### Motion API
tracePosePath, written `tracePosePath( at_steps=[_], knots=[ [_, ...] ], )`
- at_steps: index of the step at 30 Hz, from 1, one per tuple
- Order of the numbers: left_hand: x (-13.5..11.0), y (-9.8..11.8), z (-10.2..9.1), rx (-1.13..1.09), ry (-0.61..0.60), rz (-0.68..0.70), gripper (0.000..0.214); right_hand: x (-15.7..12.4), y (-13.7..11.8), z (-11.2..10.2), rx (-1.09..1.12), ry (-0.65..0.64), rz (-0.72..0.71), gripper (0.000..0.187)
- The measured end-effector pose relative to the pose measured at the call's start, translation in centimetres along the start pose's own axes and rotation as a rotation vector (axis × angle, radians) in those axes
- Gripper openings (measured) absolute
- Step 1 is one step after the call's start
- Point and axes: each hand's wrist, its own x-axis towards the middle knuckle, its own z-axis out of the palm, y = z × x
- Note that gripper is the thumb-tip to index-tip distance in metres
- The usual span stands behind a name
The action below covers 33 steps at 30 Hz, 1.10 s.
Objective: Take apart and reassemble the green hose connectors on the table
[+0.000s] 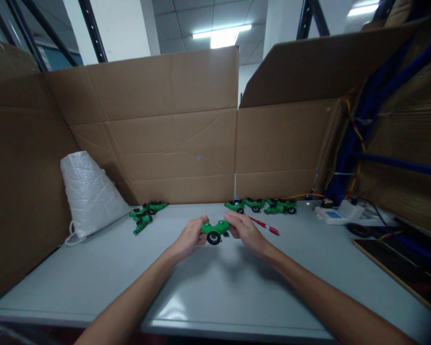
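The toy car [221,226] is bright green, its wheel [213,238] black (though white-centred); counter [129,273] pale grey, cardboard [165,143] brown, sack [91,194] silvery white.

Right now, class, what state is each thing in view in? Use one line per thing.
Left hand: gripping
Right hand: gripping
Green toy vehicle: held between both hands
Left green pieces: clustered
Right green pieces: loosely lined up
Red tool: lying down
White bag: standing, bulging
Ceiling light: lit
Power strip: on or off, unclear

No legible text, label, brand, number or sign anywhere in view
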Motion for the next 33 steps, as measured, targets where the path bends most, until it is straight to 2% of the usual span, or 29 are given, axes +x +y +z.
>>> tracePosePath(
  at_steps=[4,9,12,19,26,33],
  knots=[
    [0.0,0.0,0.1,-0.009,0.058,-0.009,0.05,0.1,0.5,-0.2,0.018,-0.023,0.031,0.051],
    [0.2,-0.3,-0.1,-0.009,0.052,-0.005,0.057,0.4,1.5,-0.4,-0.058,0.014,-0.018,0.053],
    [0.4,-0.4,-0.3,-0.006,0.055,0.019,0.061,0.4,1.5,-0.4,-0.068,0.005,0.004,0.055],
    [0.5,-0.3,-0.2,-0.03,0.054,0.039,0.062,0.5,0.8,0.2,0.095,-0.009,0.205,0.058],
    [0.3,0.5,0.3,-0.124,0.058,0.039,0.06,0.8,0.5,0.3,0.223,0.052,0.26,0.056],
    [0.3,0.6,0.4,-0.174,0.06,0.028,0.058,0.9,0.9,0.3,0.244,0.101,0.258,0.049]
  ],
)
